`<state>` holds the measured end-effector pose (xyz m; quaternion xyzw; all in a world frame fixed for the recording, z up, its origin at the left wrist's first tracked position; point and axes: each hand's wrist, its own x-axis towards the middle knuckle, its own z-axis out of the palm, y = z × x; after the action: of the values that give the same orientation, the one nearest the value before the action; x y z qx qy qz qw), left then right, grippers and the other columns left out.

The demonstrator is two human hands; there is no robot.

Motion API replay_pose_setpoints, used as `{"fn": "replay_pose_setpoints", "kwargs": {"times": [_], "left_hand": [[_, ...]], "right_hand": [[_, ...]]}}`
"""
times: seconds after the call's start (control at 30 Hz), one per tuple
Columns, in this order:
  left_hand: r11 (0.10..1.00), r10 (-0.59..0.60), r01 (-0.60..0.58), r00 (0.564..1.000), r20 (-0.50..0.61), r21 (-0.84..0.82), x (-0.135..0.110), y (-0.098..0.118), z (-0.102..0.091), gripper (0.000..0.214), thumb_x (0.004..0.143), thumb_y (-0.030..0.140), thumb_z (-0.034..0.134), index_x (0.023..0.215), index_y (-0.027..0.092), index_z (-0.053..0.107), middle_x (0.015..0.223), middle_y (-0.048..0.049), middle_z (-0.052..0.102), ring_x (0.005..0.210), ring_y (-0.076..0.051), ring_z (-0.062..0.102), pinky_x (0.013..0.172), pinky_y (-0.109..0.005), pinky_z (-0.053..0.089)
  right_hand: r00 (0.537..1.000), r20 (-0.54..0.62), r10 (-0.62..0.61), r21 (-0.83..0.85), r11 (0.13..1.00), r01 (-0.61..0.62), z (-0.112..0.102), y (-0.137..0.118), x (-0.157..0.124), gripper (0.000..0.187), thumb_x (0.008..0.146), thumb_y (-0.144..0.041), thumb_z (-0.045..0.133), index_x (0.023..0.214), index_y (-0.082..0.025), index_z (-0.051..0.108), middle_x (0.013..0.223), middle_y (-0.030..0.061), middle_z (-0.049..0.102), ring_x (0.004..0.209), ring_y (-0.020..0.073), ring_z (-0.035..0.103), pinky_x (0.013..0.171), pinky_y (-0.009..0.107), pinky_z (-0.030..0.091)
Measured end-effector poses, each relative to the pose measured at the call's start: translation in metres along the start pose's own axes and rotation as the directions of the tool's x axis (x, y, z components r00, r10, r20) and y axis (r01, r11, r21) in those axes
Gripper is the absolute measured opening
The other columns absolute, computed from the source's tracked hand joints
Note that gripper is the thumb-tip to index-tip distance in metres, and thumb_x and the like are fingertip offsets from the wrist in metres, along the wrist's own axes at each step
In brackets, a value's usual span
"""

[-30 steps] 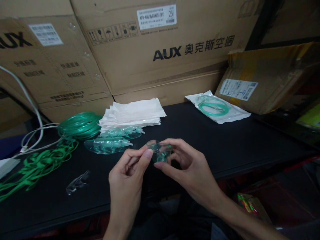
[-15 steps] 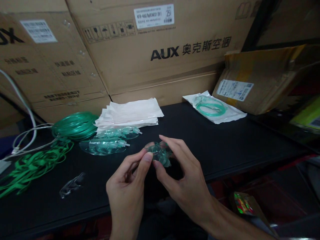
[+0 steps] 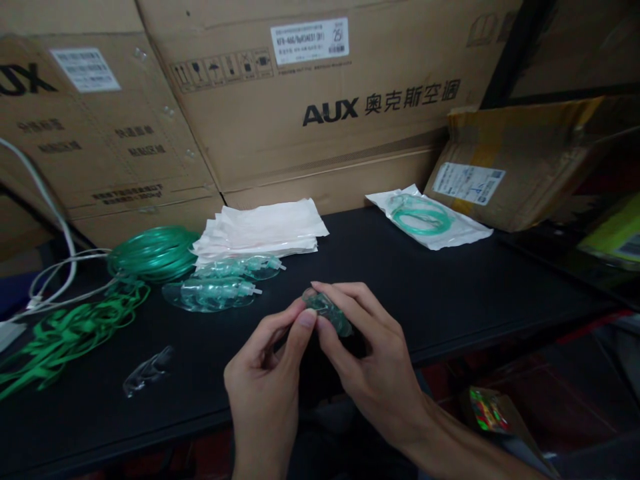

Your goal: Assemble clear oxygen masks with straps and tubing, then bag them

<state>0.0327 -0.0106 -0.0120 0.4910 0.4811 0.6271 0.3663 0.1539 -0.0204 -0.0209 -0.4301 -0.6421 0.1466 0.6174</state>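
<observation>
Both my hands hold one small clear green plastic mask part (image 3: 334,316) just above the front edge of the black table (image 3: 450,280). My left hand (image 3: 267,380) pinches its left end between thumb and forefinger. My right hand (image 3: 367,360) wraps its fingers and thumb round the part's right side. Behind my hands, two clear green masks (image 3: 220,283) lie side by side. A small clear plastic piece (image 3: 147,370) rests on the table to the left.
Coiled green tubing (image 3: 153,252) and loose green straps (image 3: 65,333) lie at the left, with a white cable (image 3: 50,267). A stack of white bags (image 3: 263,230) and one bagged tubing set (image 3: 425,217) sit before large cardboard boxes (image 3: 320,100).
My right hand has closed tighter round the green part, turning and folding it. Both hands have sunk slightly toward the table's front edge.
</observation>
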Motion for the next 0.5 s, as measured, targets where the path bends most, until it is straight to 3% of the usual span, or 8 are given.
{"fn": "replay_pose_setpoints", "kwargs": {"times": [0.3,0.5], "left_hand": [[0.997,0.013,-0.011,1.000,0.028,-0.072,-0.0002,-0.0009,-0.0004,0.012,0.080,0.029,0.084,0.091,0.024,0.085,0.096,-0.0024,0.085,0.090,-0.022,0.082,0.084,-0.027,0.067],[0.989,-0.056,0.064,0.996,0.064,-0.132,0.0014,-0.0058,-0.0023,0.026,0.081,0.037,0.086,0.103,0.024,0.084,0.101,-0.0036,0.084,0.092,-0.023,0.082,0.085,-0.028,0.067]], "right_hand": [[0.999,0.032,0.000,0.026,1.000,-0.001,-0.0004,0.0018,-0.0024,0.035,0.102,-0.014,0.056,0.134,-0.023,0.064,0.129,0.0066,0.072,0.120,0.0166,0.067,0.105,0.029,0.052],[0.993,-0.075,0.090,0.093,0.992,-0.083,0.0018,0.0017,-0.0030,0.019,0.096,-0.017,0.066,0.112,-0.027,0.066,0.103,0.0017,0.077,0.095,0.0171,0.074,0.085,0.028,0.059]]}}
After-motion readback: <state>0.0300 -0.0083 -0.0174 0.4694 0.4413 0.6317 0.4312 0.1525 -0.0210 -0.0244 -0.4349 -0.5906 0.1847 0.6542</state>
